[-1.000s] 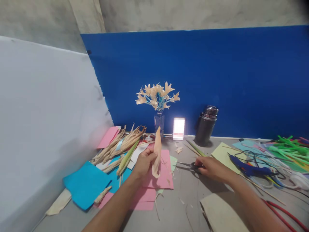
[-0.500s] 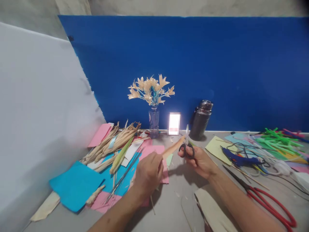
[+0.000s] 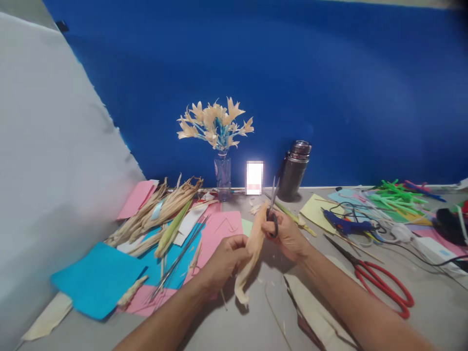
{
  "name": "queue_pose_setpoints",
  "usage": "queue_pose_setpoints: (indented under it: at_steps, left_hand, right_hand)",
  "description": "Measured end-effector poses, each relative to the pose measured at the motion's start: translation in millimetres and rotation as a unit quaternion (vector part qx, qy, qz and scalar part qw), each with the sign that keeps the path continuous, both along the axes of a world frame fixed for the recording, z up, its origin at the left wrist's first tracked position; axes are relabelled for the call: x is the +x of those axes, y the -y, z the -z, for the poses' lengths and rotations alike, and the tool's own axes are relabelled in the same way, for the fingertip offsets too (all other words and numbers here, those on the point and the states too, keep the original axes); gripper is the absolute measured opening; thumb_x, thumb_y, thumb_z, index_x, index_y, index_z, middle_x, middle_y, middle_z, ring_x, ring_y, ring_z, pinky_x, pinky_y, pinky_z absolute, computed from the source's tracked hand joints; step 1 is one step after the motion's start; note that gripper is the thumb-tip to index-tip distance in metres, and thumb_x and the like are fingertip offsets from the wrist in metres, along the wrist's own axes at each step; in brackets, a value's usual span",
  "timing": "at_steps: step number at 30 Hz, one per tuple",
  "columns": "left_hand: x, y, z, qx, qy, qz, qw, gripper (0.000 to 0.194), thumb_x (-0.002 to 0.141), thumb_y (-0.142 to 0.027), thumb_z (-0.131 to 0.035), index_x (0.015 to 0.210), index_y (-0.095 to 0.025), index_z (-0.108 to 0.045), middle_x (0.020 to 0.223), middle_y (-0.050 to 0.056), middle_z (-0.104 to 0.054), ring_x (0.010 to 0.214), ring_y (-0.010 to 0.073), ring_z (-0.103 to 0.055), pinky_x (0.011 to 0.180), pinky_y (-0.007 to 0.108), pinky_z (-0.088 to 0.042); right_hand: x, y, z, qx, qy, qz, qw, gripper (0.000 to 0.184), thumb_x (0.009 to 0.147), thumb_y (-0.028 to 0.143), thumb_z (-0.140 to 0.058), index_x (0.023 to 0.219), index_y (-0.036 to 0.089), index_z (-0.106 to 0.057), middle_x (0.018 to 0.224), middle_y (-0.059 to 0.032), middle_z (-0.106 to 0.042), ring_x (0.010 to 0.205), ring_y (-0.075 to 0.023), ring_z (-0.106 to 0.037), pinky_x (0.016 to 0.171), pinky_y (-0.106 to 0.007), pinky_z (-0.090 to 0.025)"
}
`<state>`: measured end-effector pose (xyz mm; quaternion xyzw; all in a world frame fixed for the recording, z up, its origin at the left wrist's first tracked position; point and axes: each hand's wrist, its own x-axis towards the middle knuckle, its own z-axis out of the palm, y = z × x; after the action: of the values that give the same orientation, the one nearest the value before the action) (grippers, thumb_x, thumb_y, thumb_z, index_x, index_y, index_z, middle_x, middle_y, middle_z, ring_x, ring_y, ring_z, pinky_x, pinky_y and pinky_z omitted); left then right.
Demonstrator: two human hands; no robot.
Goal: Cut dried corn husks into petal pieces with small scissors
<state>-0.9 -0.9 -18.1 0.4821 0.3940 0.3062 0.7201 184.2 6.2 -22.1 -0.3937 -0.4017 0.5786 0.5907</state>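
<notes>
My left hand [image 3: 231,254] pinches a pale, dried corn husk [image 3: 252,258] by its edge near the middle. The husk runs slantwise, its lower end curling down above the table and its upper end reaching my right hand [image 3: 287,235]. In that right hand are small black-handled scissors [image 3: 272,222], their blades pointing up and slightly parted. The right fingers are close against the husk's top; whether they also grip it I cannot tell. Behind the hands, pale husk flowers [image 3: 215,122] on blue stems stand in a clear bottle [image 3: 223,178].
On the left lie a bundle of dried husks [image 3: 161,209], blue paper [image 3: 98,280] and pink paper [image 3: 224,229]. To the right are red-handled scissors [image 3: 383,285], a blue glue gun [image 3: 347,223] with its cord, and green pipe cleaners [image 3: 397,195]. A dark flask [image 3: 294,170] stands at the back.
The husk went from upright in my left hand to slanting between both hands. My right hand moved in and turned the small scissors upward. The view has tilted down and shifted right.
</notes>
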Motion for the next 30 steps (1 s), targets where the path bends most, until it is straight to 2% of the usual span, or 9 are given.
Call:
queue_pose_setpoints:
  at_steps: [5,9,15,19,22,24,27,30]
  left_hand:
    - [5,1,-0.2,-0.004,0.097,-0.014,0.995,0.031,0.07,-0.04,-0.081,0.08,-0.014,-0.068,0.072,0.003,-0.067,0.061,0.011,-0.056,0.059,0.021,-0.041]
    - [7,1,-2.2,-0.012,0.15,-0.028,0.988,0.035,0.066,-0.043,-0.084,0.079,-0.014,-0.069,0.075,0.005,-0.069,0.059,0.0115,-0.057,0.058,0.023,-0.042]
    - [4,-1,-1.8,-0.015,0.129,-0.008,0.991,0.036,0.066,-0.043,-0.084,0.079,-0.013,-0.067,0.067,0.001,-0.063,0.057,0.0096,-0.053,0.055,0.021,-0.04]
    - [1,-6,-3.6,0.019,0.082,-0.056,0.995,0.038,0.069,-0.047,-0.08,0.079,-0.017,-0.06,0.063,-0.003,-0.058,0.051,0.0085,-0.05,0.051,0.021,-0.039]
    - [-2,-10,-6.4,0.047,0.069,-0.094,0.992,0.038,0.07,-0.049,-0.079,0.079,-0.018,-0.058,0.061,-0.006,-0.054,0.048,0.0075,-0.046,0.049,0.02,-0.039]
    - [-4,-12,-8.0,0.049,0.077,-0.1,0.991,0.038,0.07,-0.048,-0.079,0.079,-0.017,-0.057,0.06,-0.006,-0.054,0.048,0.0075,-0.047,0.048,0.02,-0.04]
    - [-8,-15,-10.2,0.035,0.12,-0.083,0.989,0.036,0.072,-0.046,-0.077,0.082,-0.018,-0.057,0.063,-0.003,-0.06,0.054,0.0107,-0.055,0.053,0.022,-0.044]
    - [-11,-16,-12.4,0.039,0.137,-0.073,0.987,0.034,0.076,-0.046,-0.074,0.083,-0.018,-0.056,0.067,0.0,-0.064,0.06,0.0134,-0.06,0.057,0.023,-0.046]
  right_hand:
    - [-17,11,-6.3,0.01,0.092,-0.002,0.996,0.026,0.061,0.026,-0.081,0.078,0.016,-0.065,0.061,0.0039,-0.058,0.052,-0.0087,-0.045,0.049,-0.021,-0.034]
    - [-24,17,-7.5,0.003,0.057,0.003,0.998,0.028,0.061,0.03,-0.082,0.075,0.017,-0.062,0.059,0.0046,-0.057,0.046,-0.0079,-0.046,0.045,-0.021,-0.035]
    - [-17,11,-1.8,-0.004,0.008,0.012,1.0,0.028,0.06,0.029,-0.083,0.073,0.016,-0.062,0.06,0.0044,-0.057,0.047,-0.0069,-0.047,0.045,-0.02,-0.034]
    - [-9,5,1.0,-0.037,0.021,0.025,0.999,0.032,0.061,0.032,-0.085,0.079,0.016,-0.064,0.065,0.0027,-0.06,0.049,-0.007,-0.045,0.047,-0.02,-0.033]
    - [-3,5,0.5,-0.054,0.091,-0.033,0.994,0.037,0.071,0.049,-0.078,0.082,0.016,-0.066,0.075,-0.0031,-0.066,0.052,-0.0079,-0.043,0.047,-0.021,-0.029]
    - [0,6,-1.4,-0.034,0.16,-0.075,0.984,0.043,0.077,0.057,-0.07,0.088,0.016,-0.069,0.082,-0.0059,-0.069,0.054,-0.0087,-0.042,0.048,-0.021,-0.028]
    - [5,9,-5.6,0.012,0.252,-0.123,0.96,0.043,0.078,0.059,-0.069,0.09,0.017,-0.071,0.084,-0.0057,-0.069,0.058,-0.0108,-0.046,0.051,-0.023,-0.031]
    - [10,11,-9.6,0.027,0.283,-0.191,0.94,0.045,0.08,0.06,-0.068,0.089,0.017,-0.071,0.085,-0.006,-0.069,0.065,-0.0149,-0.054,0.056,-0.026,-0.036]
